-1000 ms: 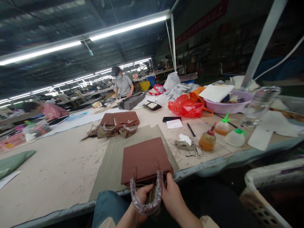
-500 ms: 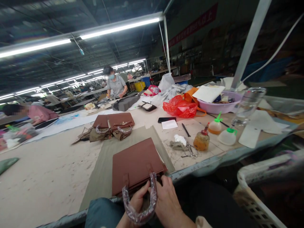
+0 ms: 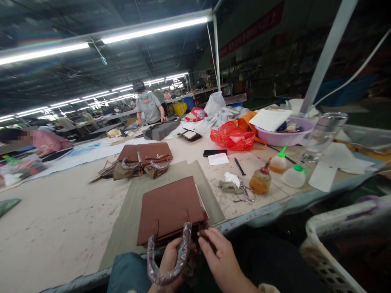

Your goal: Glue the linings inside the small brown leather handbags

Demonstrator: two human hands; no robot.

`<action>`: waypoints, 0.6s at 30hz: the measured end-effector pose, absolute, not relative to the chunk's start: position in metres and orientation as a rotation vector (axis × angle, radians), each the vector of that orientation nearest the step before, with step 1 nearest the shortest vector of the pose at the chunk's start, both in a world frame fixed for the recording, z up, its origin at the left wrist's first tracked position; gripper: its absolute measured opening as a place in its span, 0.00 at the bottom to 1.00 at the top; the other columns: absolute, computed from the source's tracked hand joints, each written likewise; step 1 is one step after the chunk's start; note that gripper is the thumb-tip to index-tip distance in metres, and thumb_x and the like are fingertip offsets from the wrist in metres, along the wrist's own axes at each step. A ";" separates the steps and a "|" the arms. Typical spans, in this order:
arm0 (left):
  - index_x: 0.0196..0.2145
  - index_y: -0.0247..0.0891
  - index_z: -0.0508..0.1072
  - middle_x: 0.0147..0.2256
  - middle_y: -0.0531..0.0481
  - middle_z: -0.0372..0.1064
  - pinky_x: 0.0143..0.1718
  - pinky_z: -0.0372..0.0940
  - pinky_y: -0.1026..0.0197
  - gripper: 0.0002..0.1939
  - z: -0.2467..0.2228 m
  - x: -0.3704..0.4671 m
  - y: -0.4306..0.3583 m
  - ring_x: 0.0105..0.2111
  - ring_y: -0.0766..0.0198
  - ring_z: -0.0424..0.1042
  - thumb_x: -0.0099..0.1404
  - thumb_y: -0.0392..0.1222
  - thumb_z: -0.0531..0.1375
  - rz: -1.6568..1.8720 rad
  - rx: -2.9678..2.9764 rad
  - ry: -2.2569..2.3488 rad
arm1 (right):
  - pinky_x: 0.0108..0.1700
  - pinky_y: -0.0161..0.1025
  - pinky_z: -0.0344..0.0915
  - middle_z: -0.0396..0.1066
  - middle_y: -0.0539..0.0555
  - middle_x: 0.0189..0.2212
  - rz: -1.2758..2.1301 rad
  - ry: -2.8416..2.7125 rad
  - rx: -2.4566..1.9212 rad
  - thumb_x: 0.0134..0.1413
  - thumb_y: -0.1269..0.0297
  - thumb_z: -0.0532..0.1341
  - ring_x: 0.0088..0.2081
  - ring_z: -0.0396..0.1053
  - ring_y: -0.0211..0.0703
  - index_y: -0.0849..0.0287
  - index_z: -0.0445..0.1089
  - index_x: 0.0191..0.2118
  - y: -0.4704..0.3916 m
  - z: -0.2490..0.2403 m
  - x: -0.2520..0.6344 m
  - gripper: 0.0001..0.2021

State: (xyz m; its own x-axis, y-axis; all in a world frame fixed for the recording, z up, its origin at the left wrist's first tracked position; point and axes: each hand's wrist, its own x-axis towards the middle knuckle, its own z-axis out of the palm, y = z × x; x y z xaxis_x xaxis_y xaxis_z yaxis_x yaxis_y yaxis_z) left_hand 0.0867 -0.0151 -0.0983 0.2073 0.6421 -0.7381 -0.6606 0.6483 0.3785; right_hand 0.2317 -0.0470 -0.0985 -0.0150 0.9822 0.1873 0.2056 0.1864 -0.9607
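A brown handbag [image 3: 171, 207] lies on its side at the table's front edge, its opening toward me. Its plastic-wrapped handle [image 3: 166, 278] loops over my left hand [image 3: 169, 258]. The left thumb presses at the bag's mouth, and that hand's other fingers are partly hidden behind the handle and the dark lining. My right hand [image 3: 221, 256] is closed at the right corner of the mouth, thumb and fingertips pinching the brown edge there. The inside of the bag is mostly out of sight.
More brown handbags [image 3: 145, 158] lie beyond a grey-green sheet [image 3: 122, 228]. To the right are scissors [image 3: 244, 193], a glue jar [image 3: 260, 179], squeeze bottles [image 3: 295, 176], a phone [image 3: 214, 153] and a purple basin [image 3: 284, 138]. A white basket [image 3: 332, 260] stands beside the table; a co-worker [image 3: 149, 108] works opposite.
My right hand has shifted right, away from the left, to the corner of the bag's mouth. The handbag and its handle have moved slightly left with my left hand.
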 end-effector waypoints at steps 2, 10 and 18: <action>0.18 0.36 0.65 0.15 0.52 0.62 0.23 0.65 0.63 0.16 -0.093 0.086 -0.016 0.16 0.66 0.65 0.63 0.32 0.55 0.909 -0.015 0.952 | 0.49 0.40 0.66 0.72 0.55 0.41 0.973 -1.311 -1.293 0.65 0.55 0.52 0.45 0.71 0.45 0.55 0.70 0.44 -0.039 -0.102 0.243 0.14; 0.19 0.36 0.65 0.18 0.55 0.58 0.24 0.65 0.66 0.15 -0.101 0.075 -0.019 0.18 0.71 0.61 0.63 0.28 0.54 0.950 -0.008 0.835 | 0.41 0.41 0.70 0.67 0.56 0.45 0.909 -1.256 -1.406 0.53 0.64 0.60 0.36 0.71 0.41 0.56 0.59 0.61 -0.014 -0.109 0.250 0.29; 0.20 0.36 0.65 0.17 0.55 0.58 0.23 0.61 0.66 0.13 -0.112 0.070 -0.021 0.17 0.69 0.61 0.60 0.31 0.60 0.913 0.098 0.845 | 0.44 0.39 0.66 0.67 0.53 0.37 0.729 -1.523 -1.481 0.57 0.72 0.57 0.40 0.69 0.42 0.54 0.75 0.38 -0.009 -0.103 0.236 0.10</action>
